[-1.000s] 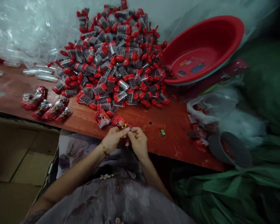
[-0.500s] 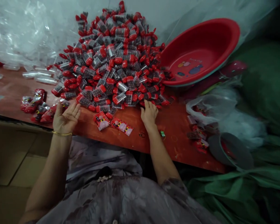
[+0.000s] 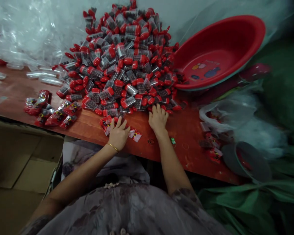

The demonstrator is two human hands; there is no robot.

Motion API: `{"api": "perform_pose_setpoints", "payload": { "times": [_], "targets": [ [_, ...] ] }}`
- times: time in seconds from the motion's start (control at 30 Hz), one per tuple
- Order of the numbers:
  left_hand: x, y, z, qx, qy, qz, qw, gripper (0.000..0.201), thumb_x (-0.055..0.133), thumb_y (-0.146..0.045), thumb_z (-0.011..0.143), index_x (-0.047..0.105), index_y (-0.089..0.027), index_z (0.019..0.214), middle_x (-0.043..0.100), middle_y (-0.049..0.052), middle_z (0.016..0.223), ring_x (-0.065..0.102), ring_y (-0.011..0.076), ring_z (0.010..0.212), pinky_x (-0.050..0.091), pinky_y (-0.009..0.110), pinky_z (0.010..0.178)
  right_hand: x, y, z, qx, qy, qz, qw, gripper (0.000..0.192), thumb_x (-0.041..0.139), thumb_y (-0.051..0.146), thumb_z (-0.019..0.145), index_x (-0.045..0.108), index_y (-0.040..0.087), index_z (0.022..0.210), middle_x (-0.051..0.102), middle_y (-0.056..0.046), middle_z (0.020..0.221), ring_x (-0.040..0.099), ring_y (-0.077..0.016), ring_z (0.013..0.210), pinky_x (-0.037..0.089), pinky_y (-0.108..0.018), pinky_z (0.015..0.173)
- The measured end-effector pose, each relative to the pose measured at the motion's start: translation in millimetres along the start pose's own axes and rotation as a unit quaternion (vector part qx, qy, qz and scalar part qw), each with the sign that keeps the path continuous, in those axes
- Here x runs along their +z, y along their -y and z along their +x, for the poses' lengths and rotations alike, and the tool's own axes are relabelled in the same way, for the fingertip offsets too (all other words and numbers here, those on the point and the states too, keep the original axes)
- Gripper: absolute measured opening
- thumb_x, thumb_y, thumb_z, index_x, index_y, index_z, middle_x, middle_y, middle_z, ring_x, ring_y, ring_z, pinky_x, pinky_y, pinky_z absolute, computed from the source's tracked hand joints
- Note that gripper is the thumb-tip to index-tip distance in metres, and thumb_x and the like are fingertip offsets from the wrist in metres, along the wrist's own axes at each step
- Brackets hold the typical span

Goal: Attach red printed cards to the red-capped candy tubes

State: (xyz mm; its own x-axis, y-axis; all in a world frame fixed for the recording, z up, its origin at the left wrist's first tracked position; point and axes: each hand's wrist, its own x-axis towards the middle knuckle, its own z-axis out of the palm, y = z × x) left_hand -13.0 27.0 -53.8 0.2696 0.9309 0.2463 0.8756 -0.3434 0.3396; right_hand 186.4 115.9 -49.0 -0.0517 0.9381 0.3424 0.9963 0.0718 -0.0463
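Note:
A large heap of small clear tubes with red caps [image 3: 123, 55] fills the middle of the reddish wooden table [image 3: 88, 125]. My left hand [image 3: 119, 132] lies palm down, fingers spread, on red printed sleeves [image 3: 136, 134] near the table's front edge. My right hand [image 3: 158, 118] rests at the heap's near edge, fingertips among the front tubes; whether it grips one is hidden. A small group of tubes wrapped in red sleeves [image 3: 55, 112] lies to the left.
A red plastic basin [image 3: 225, 36] leans at the back right. Clear plastic bags [image 3: 26, 36] pile at the back left. A cardboard box [image 3: 19, 163] stands at the lower left, with green cloth [image 3: 259, 202] and a white bag [image 3: 225, 112] at the right.
My left hand swung from the wrapped tubes at the left back to the sleeves in front of me. My right hand has stayed at the heap's edge.

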Motion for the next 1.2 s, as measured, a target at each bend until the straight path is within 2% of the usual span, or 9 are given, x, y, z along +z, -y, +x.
{"api": "perform_pose_setpoints", "payload": {
  "times": [0.23, 0.4, 0.53, 0.6, 0.67, 0.77, 0.83, 1.03, 1.2],
  "targets": [
    [-7.1, 0, -6, 0.010, -0.055, -0.043, 0.998, 0.027, 0.049, -0.029, 0.086, 0.069, -0.024, 0.103, 0.056, 0.013, 0.130, 0.034, 0.0348, 0.132, 0.015, 0.062, 0.107, -9, 2, -27, -0.030, -0.032, 0.008, 0.999, 0.036, 0.044, 0.026, 0.088, 0.054, 0.015, 0.121, 0.059, -0.014, 0.119, 0.047, -0.0270, 0.098, 0.026, -0.047, 0.091],
    [-22.2, -5, -1, -0.004, -0.083, -0.062, 0.995, 0.027, 0.050, -0.035, 0.086, 0.070, -0.027, 0.102, 0.052, 0.011, 0.134, 0.032, 0.0341, 0.133, 0.014, 0.061, 0.107, -13, 15, -55, -0.100, -0.054, 0.056, 0.992, 0.024, 0.048, 0.029, 0.084, 0.059, 0.016, 0.101, 0.063, -0.011, 0.109, 0.049, -0.0254, 0.105, 0.015, -0.051, 0.104],
    [-27.2, -10, 3, -0.021, -0.084, -0.066, 0.994, 0.027, 0.050, -0.037, 0.086, 0.070, -0.029, 0.102, 0.053, 0.010, 0.133, 0.035, 0.0329, 0.132, 0.018, 0.060, 0.106, -13, 17, -49, -0.037, -0.036, 0.190, 0.980, 0.018, 0.055, 0.032, 0.077, 0.058, 0.018, 0.088, 0.066, -0.007, 0.084, 0.057, -0.0219, 0.086, 0.030, -0.047, 0.100],
    [-28.6, -11, 3, -0.029, -0.090, -0.058, 0.994, 0.028, 0.049, -0.038, 0.086, 0.069, -0.030, 0.104, 0.054, 0.009, 0.133, 0.036, 0.0326, 0.132, 0.019, 0.059, 0.106, -21, 23, -47, 0.058, -0.039, 0.318, 0.945, 0.024, 0.063, 0.036, 0.072, 0.058, 0.019, 0.088, 0.065, -0.005, 0.081, 0.058, -0.0201, 0.077, 0.042, -0.041, 0.088],
    [-29.9, -12, 2, -0.033, -0.097, -0.055, 0.993, 0.028, 0.049, -0.038, 0.087, 0.068, -0.030, 0.106, 0.053, 0.009, 0.134, 0.036, 0.0323, 0.132, 0.020, 0.059, 0.106, -35, 32, -49, 0.137, -0.025, 0.468, 0.873, 0.030, 0.069, 0.038, 0.066, 0.059, 0.019, 0.087, 0.065, -0.003, 0.079, 0.058, -0.0177, 0.072, 0.047, -0.035, 0.076],
    [-31.4, -16, 1, -0.027, -0.101, -0.057, 0.993, 0.030, 0.048, -0.036, 0.087, 0.067, -0.029, 0.109, 0.051, 0.010, 0.135, 0.036, 0.0326, 0.132, 0.020, 0.059, 0.106, -53, 50, -59, 0.176, 0.025, 0.633, 0.753, 0.030, 0.073, 0.037, 0.062, 0.058, 0.019, 0.080, 0.065, 0.000, 0.077, 0.059, -0.0145, 0.069, 0.049, -0.030, 0.071],
    [-32.0, -19, 2, -0.021, -0.103, -0.061, 0.993, 0.029, 0.048, -0.034, 0.087, 0.067, -0.029, 0.109, 0.050, 0.010, 0.136, 0.034, 0.0327, 0.133, 0.018, 0.060, 0.107, -59, 60, -65, 0.186, 0.031, 0.664, 0.724, 0.028, 0.074, 0.033, 0.061, 0.057, 0.019, 0.078, 0.065, 0.001, 0.075, 0.059, -0.0129, 0.068, 0.049, -0.028, 0.068],
    [-33.2, -25, 4, -0.019, -0.112, -0.093, 0.989, 0.027, 0.049, -0.027, 0.086, 0.068, -0.027, 0.104, 0.051, 0.010, 0.135, 0.034, 0.0303, 0.133, 0.015, 0.058, 0.109, -52, 70, -70, 0.224, -0.071, 0.571, 0.787, 0.026, 0.073, 0.027, 0.061, 0.052, 0.019, 0.074, 0.056, 0.005, 0.065, 0.050, -0.0093, 0.057, 0.043, -0.023, 0.058],
    [-45.6, -22, 3, -0.099, -0.120, -0.165, 0.974, 0.029, 0.050, -0.035, 0.085, 0.068, -0.023, 0.103, 0.065, 0.012, 0.117, 0.051, 0.0298, 0.120, 0.031, 0.049, 0.102, -43, 66, -70, 0.238, -0.131, 0.600, 0.753, 0.026, 0.072, 0.029, 0.063, 0.054, 0.019, 0.078, 0.056, 0.004, 0.070, 0.052, -0.0099, 0.062, 0.045, -0.024, 0.062]
  ]
}}
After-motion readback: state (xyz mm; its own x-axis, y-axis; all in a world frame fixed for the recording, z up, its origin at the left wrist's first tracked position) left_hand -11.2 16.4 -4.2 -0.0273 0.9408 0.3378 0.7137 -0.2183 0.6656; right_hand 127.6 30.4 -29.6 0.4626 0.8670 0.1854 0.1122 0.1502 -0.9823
